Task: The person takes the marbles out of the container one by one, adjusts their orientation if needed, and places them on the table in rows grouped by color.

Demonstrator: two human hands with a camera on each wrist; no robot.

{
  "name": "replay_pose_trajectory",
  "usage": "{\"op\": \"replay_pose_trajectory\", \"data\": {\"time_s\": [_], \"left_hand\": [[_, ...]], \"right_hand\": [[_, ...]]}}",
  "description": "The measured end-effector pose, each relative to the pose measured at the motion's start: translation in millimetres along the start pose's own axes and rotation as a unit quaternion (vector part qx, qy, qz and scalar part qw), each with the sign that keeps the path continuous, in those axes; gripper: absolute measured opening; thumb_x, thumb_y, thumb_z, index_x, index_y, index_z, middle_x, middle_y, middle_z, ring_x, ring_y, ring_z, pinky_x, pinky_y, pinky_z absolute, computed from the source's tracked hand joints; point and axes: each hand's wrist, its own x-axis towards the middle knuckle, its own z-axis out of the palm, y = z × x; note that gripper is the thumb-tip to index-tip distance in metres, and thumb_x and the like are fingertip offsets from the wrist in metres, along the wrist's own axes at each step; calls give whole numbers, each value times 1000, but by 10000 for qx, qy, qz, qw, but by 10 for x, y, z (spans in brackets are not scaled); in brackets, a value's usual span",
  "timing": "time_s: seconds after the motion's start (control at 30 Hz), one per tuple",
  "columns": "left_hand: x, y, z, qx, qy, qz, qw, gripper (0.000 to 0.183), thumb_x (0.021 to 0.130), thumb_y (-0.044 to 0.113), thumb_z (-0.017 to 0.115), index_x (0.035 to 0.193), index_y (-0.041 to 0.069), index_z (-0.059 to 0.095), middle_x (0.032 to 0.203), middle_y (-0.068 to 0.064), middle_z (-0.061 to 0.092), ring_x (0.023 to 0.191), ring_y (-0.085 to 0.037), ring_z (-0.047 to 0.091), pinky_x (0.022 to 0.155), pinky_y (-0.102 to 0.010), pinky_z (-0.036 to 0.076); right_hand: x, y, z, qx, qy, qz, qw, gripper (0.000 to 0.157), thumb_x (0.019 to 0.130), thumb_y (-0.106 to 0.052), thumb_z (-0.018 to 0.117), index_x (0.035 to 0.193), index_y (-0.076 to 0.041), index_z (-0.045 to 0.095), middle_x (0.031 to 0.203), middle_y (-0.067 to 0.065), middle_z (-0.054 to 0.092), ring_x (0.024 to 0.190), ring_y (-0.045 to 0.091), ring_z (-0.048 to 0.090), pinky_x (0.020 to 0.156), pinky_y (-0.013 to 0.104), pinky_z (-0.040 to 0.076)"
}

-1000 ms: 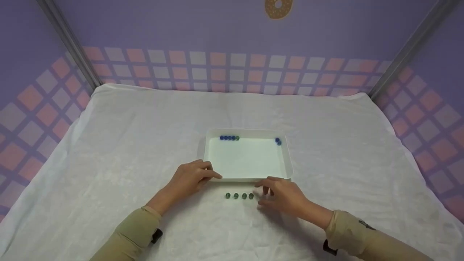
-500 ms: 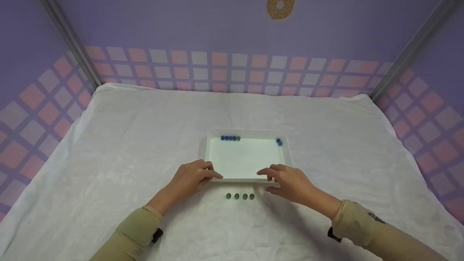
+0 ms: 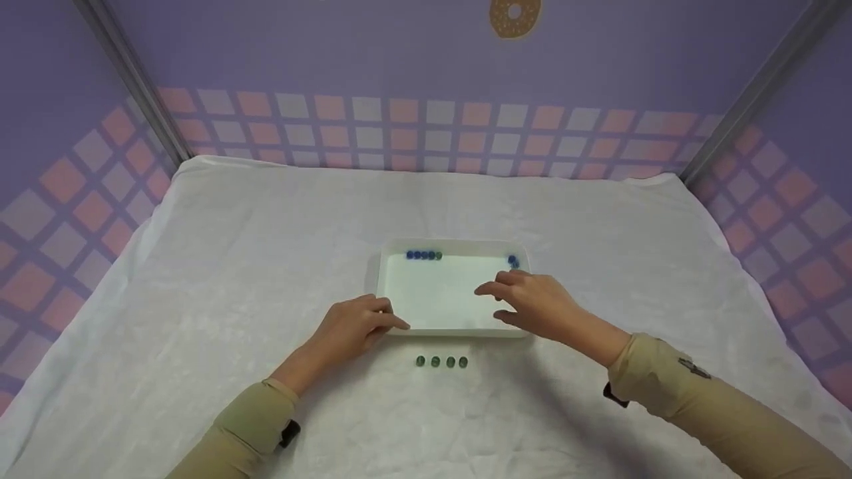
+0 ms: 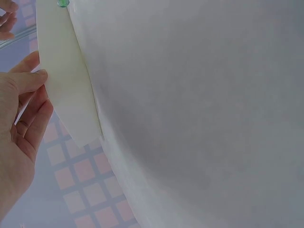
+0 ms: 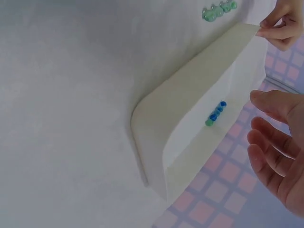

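Observation:
A white rectangular tray (image 3: 439,293) lies on the cloth. My left hand (image 3: 356,324) pinches its rim near the front left corner; the left wrist view shows the thumb (image 4: 42,74) on the tray's wall (image 4: 66,80). Over the tray's right half hovers my right hand (image 3: 540,303), thumb and fingers apart, holding nothing in the right wrist view. Inside, along the back wall, runs a row of several blue marbles (image 3: 417,255) ending in a green marble (image 3: 438,255). Two blue marbles (image 3: 512,259) sit in the back right corner, just beyond the right hand. Several green marbles (image 3: 435,362) line up before the tray.
White cloth (image 3: 266,226) covers the table, with small wrinkles. Purple walls with pink and white checks (image 3: 403,136) rise at the back and both sides, joined by grey corner posts (image 3: 752,93).
My right hand has moved from beside the row of green marbles, up over the tray's front edge, to above its right half. The left hand stays on the rim; the marbles have not moved.

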Motion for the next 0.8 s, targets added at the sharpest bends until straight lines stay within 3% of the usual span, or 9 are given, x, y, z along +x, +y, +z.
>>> {"op": "replay_pose_trajectory", "data": {"time_s": [0.2, 0.33, 0.47, 0.8], "left_hand": [[-5, 8, 4, -68, 6, -126, 9999, 30, 91, 4, 68, 101, 31, 79, 84, 8, 64, 74, -9, 58, 58, -20, 42], [-8, 11, 10, -61, -8, -130, 9999, 29, 92, 6, 68, 101, 31, 79, 84, 7, 64, 74, -9, 57, 58, -21, 42], [-12, 15, 14, -53, -14, -130, 9999, 29, 91, 5, 69, 101, 30, 79, 84, 7, 63, 74, -9, 57, 58, -20, 42], [3, 7, 18, 17, -22, -140, 9999, 28, 91, 7, 69, 100, 31, 79, 84, 7, 64, 73, -8, 56, 59, -21, 42]], "right_hand": [[165, 195, -47, -581, -64, -839, 9948, 39, 79, -13, 82, 115, -19, 70, 92, 1, 65, 81, 18, 65, 61, 31, 55], [259, 296, -63, -674, -282, -1067, 9916, 38, 80, -15, 82, 116, -18, 69, 95, 2, 66, 86, 19, 66, 66, 32, 56], [334, 354, -68, -646, -498, -1133, 9902, 38, 81, -16, 81, 117, -18, 69, 95, 3, 66, 87, 19, 67, 69, 33, 56], [595, 472, -68, -444, -1043, -810, 9903, 40, 83, -18, 79, 121, -19, 67, 107, 4, 69, 95, 24, 67, 72, 39, 57]]}}
